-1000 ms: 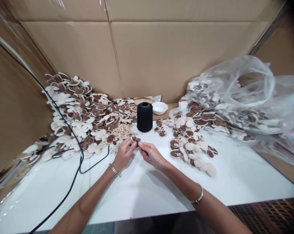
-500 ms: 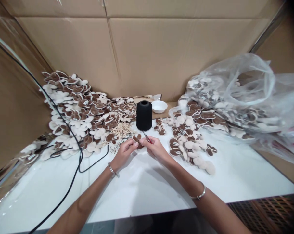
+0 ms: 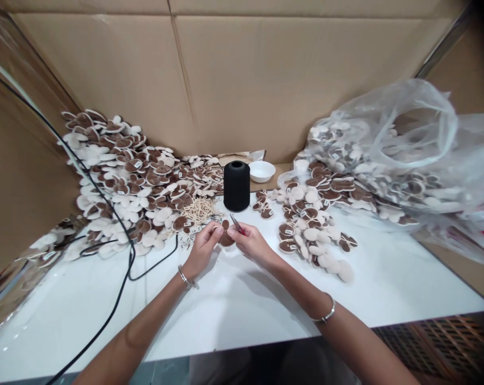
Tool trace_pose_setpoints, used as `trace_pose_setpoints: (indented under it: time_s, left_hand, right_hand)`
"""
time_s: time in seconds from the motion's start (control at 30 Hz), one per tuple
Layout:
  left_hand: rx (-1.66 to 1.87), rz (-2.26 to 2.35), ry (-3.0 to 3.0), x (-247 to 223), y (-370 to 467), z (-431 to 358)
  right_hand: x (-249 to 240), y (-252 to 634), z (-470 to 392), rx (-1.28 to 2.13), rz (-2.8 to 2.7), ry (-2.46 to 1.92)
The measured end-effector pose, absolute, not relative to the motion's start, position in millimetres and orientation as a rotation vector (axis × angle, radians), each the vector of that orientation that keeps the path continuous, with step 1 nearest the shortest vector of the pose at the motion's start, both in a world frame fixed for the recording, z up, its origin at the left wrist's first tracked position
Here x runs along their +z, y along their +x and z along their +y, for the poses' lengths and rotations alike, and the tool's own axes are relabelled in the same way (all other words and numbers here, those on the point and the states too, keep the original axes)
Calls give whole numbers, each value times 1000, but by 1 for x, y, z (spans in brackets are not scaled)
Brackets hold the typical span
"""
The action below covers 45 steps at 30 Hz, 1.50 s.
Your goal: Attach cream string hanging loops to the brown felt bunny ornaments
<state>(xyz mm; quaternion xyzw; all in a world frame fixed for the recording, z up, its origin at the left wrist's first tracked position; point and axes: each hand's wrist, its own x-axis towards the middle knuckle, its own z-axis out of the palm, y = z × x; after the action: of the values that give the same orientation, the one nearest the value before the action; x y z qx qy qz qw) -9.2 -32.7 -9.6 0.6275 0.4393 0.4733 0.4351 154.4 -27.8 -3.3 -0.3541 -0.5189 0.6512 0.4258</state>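
Observation:
Between my two hands is a small brown plush piece [image 3: 227,238] with rounded lobes, partly hidden by fingers. My left hand [image 3: 204,246] is closed in a pinch on its left side. My right hand [image 3: 253,243] is closed around small red-handled scissors [image 3: 238,226], whose metal tips point up and left. Its thumb and fingertips also meet the right edge of the plush piece. Just beyond the hands stands a black cone of thread [image 3: 237,187]. Left of it lies a heap of cream cords [image 3: 199,210].
Brown and white plush pieces [image 3: 121,176] are piled at the left. More pieces [image 3: 312,235] lie at the right, before a clear plastic bag [image 3: 414,128]. A white bowl [image 3: 262,172] stands behind the cone. A black cable [image 3: 131,262] crosses the white table [image 3: 266,326].
The plush piece has turned between my fingers and shows more of its brown face. The scissors' tips have swung left. My view has tilted slightly down.

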Motion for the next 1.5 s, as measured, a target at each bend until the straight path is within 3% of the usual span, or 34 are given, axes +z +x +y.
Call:
trace_pose_setpoints:
  time_s: [0.17,0.43,0.87,1.5]
  left_hand:
    - [1232,1040,1474,-14,-5,-32]
    - [1273,1246,1610,-4,-9,-35]
    - [1313,1316,1618,0,-11,-36]
    - [1293,1208,1572,-7,-13,-33]
  right_hand:
    - [-8,149,-28,1908,-1030,-779]
    - [1,159,-25,1542,-1160,-962]
    - [4,155,-36,1804,-1339,-925]
    - [1,158,-34,1810,-1391,-992]
